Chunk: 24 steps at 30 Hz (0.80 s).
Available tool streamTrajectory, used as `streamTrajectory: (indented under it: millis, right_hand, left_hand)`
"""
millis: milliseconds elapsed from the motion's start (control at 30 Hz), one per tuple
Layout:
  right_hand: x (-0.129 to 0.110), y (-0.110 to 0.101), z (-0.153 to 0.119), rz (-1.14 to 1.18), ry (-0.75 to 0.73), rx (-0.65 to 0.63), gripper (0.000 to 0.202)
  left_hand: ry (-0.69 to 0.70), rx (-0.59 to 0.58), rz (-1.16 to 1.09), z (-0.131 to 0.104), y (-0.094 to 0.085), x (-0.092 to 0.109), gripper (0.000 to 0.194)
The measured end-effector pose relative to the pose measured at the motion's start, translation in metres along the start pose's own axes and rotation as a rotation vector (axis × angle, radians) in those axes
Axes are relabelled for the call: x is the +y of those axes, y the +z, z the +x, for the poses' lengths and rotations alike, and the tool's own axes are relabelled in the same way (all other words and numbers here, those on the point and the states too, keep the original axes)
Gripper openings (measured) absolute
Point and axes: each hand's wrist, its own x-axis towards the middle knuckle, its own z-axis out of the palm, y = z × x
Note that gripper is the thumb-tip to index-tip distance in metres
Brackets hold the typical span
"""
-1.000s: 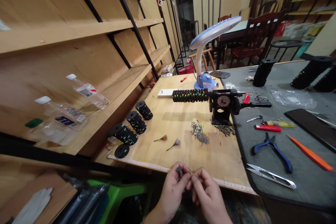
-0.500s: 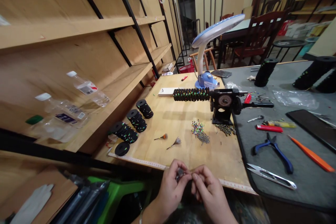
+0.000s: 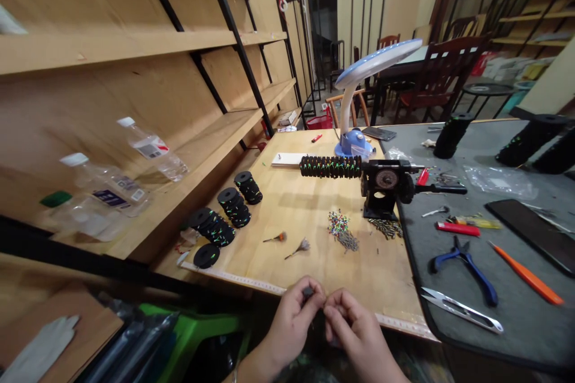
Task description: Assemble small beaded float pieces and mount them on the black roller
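Small dark piece in left hand, at near edge of table; mostly covered, too small to ID. Left grip pinching it, thumb to forefinger. Right hand grip pressed thumb to forefinger, tips against the left's; can't tell what's between.

Tape strip along near edge: printed scale, too small to read. Just beyond: 2 bristly bundles, one orange-topped, one grey. To the right: 1 heap of mixed-colour beads, touching 1 heap of grey bits; 1 brassy heap by base of black winding machine. 1 round dial on it, markings illegible. 1 ridged black spool with coloured bits mounted on the left.

Left edge: 3 longer black spools plus 1 short one.

On grey mat: 1 blue-handled pliers, 1 thread snips, 1 orange tool, 1 red lighter. 3 more black spools at back.

On shelf: 3 clear bottles, 2 white caps, 1 green. 1 red-and-white label with barcode, 1 dark label with white lettering; neither legible.
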Motion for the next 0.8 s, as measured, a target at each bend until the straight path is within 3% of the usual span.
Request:
streamTrajectory:
  millis: [200, 333, 467, 600, 800]
  right_hand:
    - [-0.022, -0.017, 0.010, -0.594, -0.447, -0.056, 0.018]
    - [-0.038, -0.031, 0.023, -0.896, -0.739, -0.117, 0.025]
    - [-0.050, -0.049, 0.049, -1.047, -0.818, -0.161, 0.027]
    - [-0.052, -0.057, 0.084, -1.111, -0.926, -0.044, 0.029]
    - [-0.041, -0.066, 0.122, -1.210, -0.960, -0.007, 0.021]
  left_hand:
    - [-0.102, -0.009, -0.345, 0.001, -0.001, 0.017, 0.036]
    - [-0.260, -0.103, -0.647, -0.004, -0.004, 0.033, 0.040]
    - [-0.223, -0.211, -0.766, -0.017, -0.012, 0.056, 0.038]
    - [-0.160, -0.359, -0.744, -0.029, -0.018, 0.071, 0.038]
    - [-0.255, -0.358, -0.661, -0.035, -0.021, 0.069, 0.041]
